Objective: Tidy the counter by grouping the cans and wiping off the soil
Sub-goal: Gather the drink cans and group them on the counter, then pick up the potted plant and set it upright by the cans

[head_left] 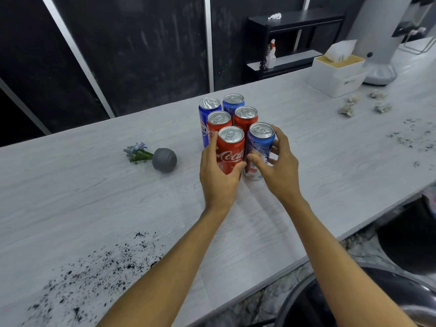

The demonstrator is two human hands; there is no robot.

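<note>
- Your left hand (218, 171) is in the middle of the frame. Its fingers and thumb wrap tight around the red can (232, 152) at the front left of the group.
- Your right hand (280, 166) is just beside it, on the right. It curls around the blue and white can (259, 147), with the thumb on the near side and the fingers on the far side.
- These two cans stand up straight and touch each other on the counter (94, 197).
- Four more cans stand close behind them: the left middle red can (218, 123), the right middle red can (245, 116), the Pepsi can (207, 114) and the far blue can (233, 102).
- The black soil (94, 274) lies in the lower left of the frame, well apart from both hands.
- A smaller soil patch (410, 140) lies at the right edge.
- A grey pot (164, 160) lies on its side, left of the cans. Its flowers (138, 152) point to the left.
- Some paper balls (346, 110) lie in the upper right, near a white tissue box (337, 72).
</note>
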